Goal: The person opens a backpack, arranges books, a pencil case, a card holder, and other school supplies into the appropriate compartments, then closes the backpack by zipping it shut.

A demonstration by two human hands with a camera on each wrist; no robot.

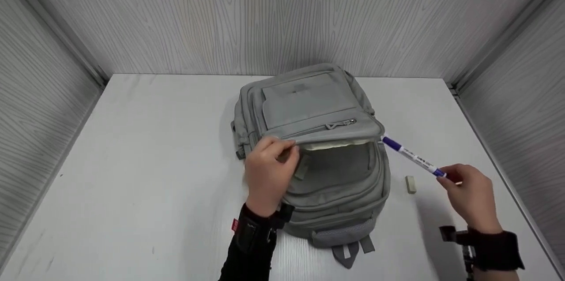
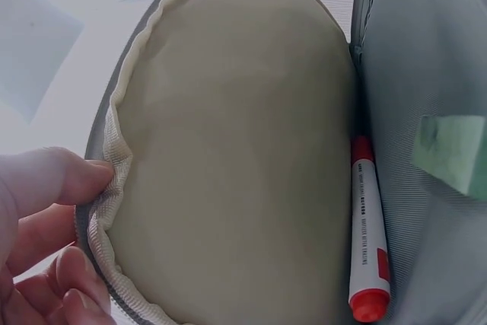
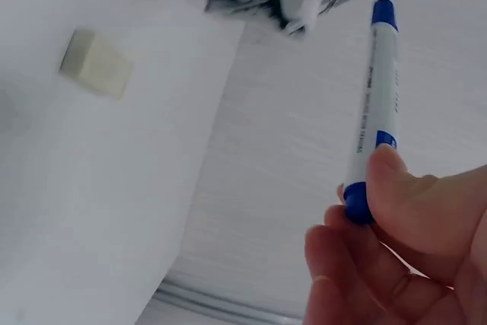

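Note:
A grey backpack (image 1: 318, 100) lies on the white table with its front pocket unzipped. My left hand (image 1: 270, 170) pinches the edge of the pocket's flap (image 2: 228, 135) and holds it raised. Inside the pocket, the left wrist view shows a red-capped whiteboard marker (image 2: 369, 234) and a pale green block (image 2: 455, 151). To the right of the bag, my right hand (image 1: 471, 190) grips a blue whiteboard marker (image 1: 414, 156) by one end, between thumb and fingers. The marker's far end points at the right corner of the pocket opening.
A small pale green block (image 1: 410, 185) lies on the table (image 1: 145, 175) between the backpack and my right hand. Grey wood-grain panels (image 1: 282, 16) stand at the back and both sides. Backpack straps (image 1: 346, 254) stick out toward the front.

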